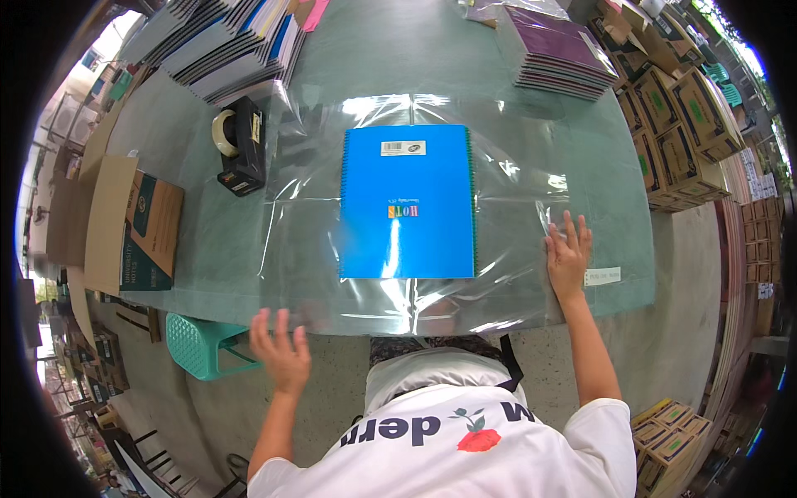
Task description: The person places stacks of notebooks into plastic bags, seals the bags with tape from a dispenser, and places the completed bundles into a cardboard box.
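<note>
A blue spiral-bound notebook [407,174] lies flat on a large clear plastic sheet [515,232] spread over the green table [618,241]. The sheet is creased and shiny, and reaches the table's near edge. My right hand [567,261] rests at the sheet's right edge, with its fingers stretched out and nothing gripped. Off the near left corner of the sheet, my left hand [282,353] is at the table's front edge with its fingers spread and nothing in them. I cannot tell whether it touches the table. Left of the notebook stands a black tape dispenser [249,158] with a tape roll.
Stacked spiral notebooks [237,50] fill the far left, and a purple-covered stack [556,46] sits at the far right. An open cardboard box [154,232] is at the left edge, above a green plastic stool [195,344]. Cartons [685,124] are piled beyond the table's right side.
</note>
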The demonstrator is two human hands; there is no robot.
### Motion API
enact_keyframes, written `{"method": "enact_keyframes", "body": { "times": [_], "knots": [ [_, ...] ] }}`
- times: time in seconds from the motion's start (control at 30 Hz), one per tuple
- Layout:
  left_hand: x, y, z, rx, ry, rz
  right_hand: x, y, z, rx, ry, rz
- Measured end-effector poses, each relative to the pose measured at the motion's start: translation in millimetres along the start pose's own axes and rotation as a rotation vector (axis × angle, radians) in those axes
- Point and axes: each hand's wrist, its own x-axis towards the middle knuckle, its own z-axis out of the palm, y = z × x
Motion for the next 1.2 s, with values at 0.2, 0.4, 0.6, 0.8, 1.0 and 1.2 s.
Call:
{"method": "enact_keyframes", "body": {
  "times": [0.2,0.4,0.6,0.8,1.0,1.2],
  "knots": [
    [52.1,145.2,61.5,-0.639,-0.242,0.481,12.5,5.8,-5.4,0.393,0.016,0.04],
    [46.2,157.8,74.6,-0.309,-0.249,0.407,15.3,17.9,-35.5,0.765,-0.378,0.986],
    [44.9,159.6,78.2,-0.317,-0.248,0.367,0.5,37.2,-39.8,0.775,-0.705,0.977],
    [59.4,131.0,55.2,-0.643,-0.246,0.048,-0.3,41.3,-36.1,1.395,-0.641,0.834],
    [60.6,24.5,56.2,-1.777,0.283,-1.551,40.3,48.5,-12.8,2.109,-0.53,1.1],
    [185.6,63.7,58.8,-0.627,-0.08,-0.262,93.3,29.5,-26.9,1.848,-0.122,0.796]
  ]
}}
